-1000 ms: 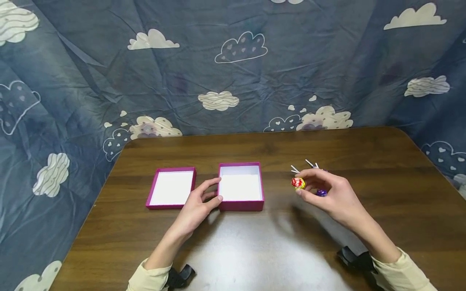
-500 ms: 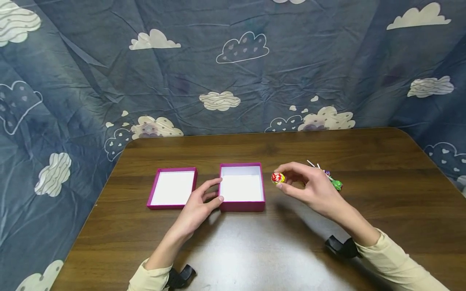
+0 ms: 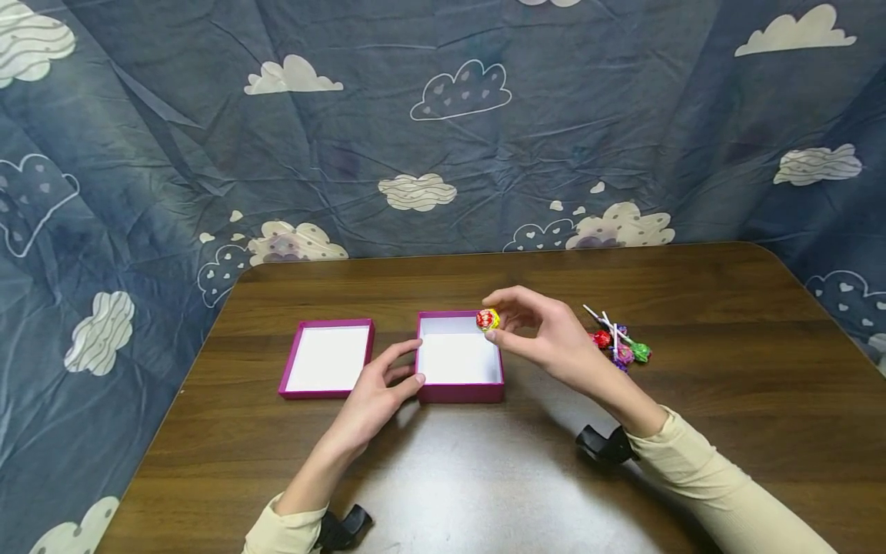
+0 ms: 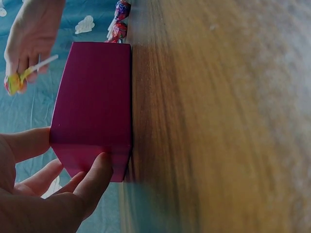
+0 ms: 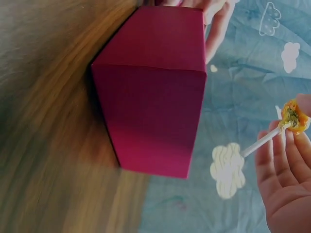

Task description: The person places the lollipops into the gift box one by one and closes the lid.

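Observation:
A lollipop (image 3: pixel 487 320) in a red and yellow wrapper is pinched between my right hand's (image 3: pixel 547 335) thumb and fingertips. It is held over the right rim of an open magenta box (image 3: pixel 460 393) with a white inside. Its white stick (image 5: pixel 262 141) shows in the right wrist view, pointing away from the thumb. At the box's left side, my left hand (image 3: pixel 374 396) rests its thumb and fingers against the wall and front corner, without wrapping round it. In the left wrist view the box's magenta front wall (image 4: pixel 95 92) stands upright on the table.
Left of the box lies its shallow magenta lid (image 3: pixel 325 358), white side up. Several wrapped lollipops (image 3: pixel 625 354) lie in a small heap to the right, partly behind my right forearm. Behind the brown wooden table (image 3: pixel 443 285) hangs a blue cloth (image 3: pixel 554 138) with clouds.
My right hand has carried the lollipop leftward from the heap to the box's right rim. More of the heap is uncovered. My left hand stays at the box.

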`<action>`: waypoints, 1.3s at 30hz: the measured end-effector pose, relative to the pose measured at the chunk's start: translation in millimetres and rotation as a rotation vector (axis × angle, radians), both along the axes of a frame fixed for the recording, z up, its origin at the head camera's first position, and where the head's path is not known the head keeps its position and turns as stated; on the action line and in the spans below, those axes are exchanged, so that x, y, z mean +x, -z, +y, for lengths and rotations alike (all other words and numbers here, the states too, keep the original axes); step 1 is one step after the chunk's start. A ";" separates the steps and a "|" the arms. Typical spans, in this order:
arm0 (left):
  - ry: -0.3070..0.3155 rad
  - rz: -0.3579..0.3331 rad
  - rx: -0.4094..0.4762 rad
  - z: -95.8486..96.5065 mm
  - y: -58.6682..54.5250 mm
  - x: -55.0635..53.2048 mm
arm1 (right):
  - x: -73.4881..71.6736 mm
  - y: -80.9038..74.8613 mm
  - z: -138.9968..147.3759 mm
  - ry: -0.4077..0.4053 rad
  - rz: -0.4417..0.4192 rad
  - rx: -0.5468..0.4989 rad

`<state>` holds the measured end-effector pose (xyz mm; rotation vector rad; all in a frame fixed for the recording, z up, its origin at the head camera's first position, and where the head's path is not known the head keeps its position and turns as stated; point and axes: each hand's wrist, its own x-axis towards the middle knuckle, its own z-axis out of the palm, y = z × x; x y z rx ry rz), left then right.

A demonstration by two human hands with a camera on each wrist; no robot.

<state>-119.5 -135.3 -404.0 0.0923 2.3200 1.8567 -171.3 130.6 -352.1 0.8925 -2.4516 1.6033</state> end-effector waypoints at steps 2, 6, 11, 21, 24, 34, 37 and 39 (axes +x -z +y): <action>-0.001 -0.002 0.002 0.2 -0.4 -0.2 | -3.0 0.1 -7.0 0.000 -0.030 -0.004; 0.003 0.004 -0.001 0.6 -0.2 -1.4 | -1.5 -8.2 -20.7 -0.023 -0.061 0.002; 0.003 0.008 0.001 0.1 -0.2 -1.4 | 0.0 -14.2 -34.9 -0.053 -0.051 0.011; 0.008 0.016 0.007 -1.1 0.6 -1.5 | -27.4 26.5 -52.0 -0.056 0.000 0.101; 0.012 0.018 0.015 -0.4 0.3 -1.6 | -30.5 30.8 -57.0 -0.037 0.001 0.171; 0.011 0.020 0.042 1.2 0.3 -1.5 | -35.2 34.7 -70.3 0.020 -0.004 0.344; 0.011 0.021 0.043 1.0 0.3 -1.3 | -36.3 35.9 -74.0 0.041 0.014 0.402; 0.014 0.023 0.044 0.9 0.1 -1.3 | -36.4 36.4 -75.9 0.053 0.022 0.435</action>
